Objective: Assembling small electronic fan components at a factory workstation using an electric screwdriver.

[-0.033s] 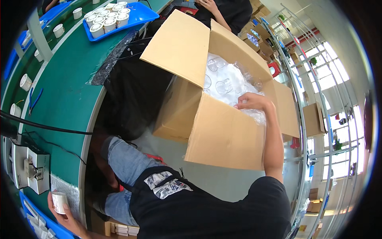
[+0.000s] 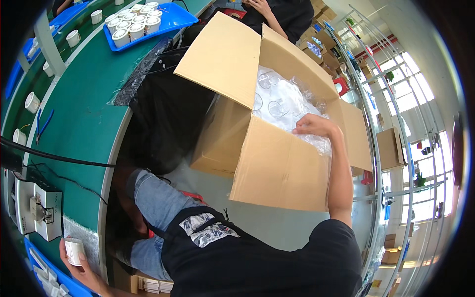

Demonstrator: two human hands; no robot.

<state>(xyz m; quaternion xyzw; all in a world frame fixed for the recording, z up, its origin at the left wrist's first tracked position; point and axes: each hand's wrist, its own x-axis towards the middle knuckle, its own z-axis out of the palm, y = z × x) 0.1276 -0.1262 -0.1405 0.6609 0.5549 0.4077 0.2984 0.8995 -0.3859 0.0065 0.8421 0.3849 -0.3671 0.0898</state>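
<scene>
At the lower left, my left hand [image 2: 81, 270] is wrapped round a white cylindrical cup-like part [image 2: 74, 251] at the green bench's edge. My right hand [image 2: 314, 125] reaches into an open cardboard box [image 2: 282, 166], its fingers curled together over the clear plastic bag [image 2: 324, 145]. Whatever sits between those fingertips is too hidden to make out. White sheeting and several clear round pieces [image 2: 275, 108] show inside the box.
A blue tray [image 2: 180, 17] of white cups stands on the green bench [image 2: 81, 119]. Blue-handled pliers [image 2: 43, 125], a grey metal device [image 2: 44, 210] and a black cable [image 2: 64, 157] are nearer. Another person [image 2: 284, 20] sits beyond the box; metal racks [image 2: 378, 163] stand right.
My right fingers shift very slightly inside the box, and the clear round pieces and white sheeting beside them move a little. My left hand stays on the white part.
</scene>
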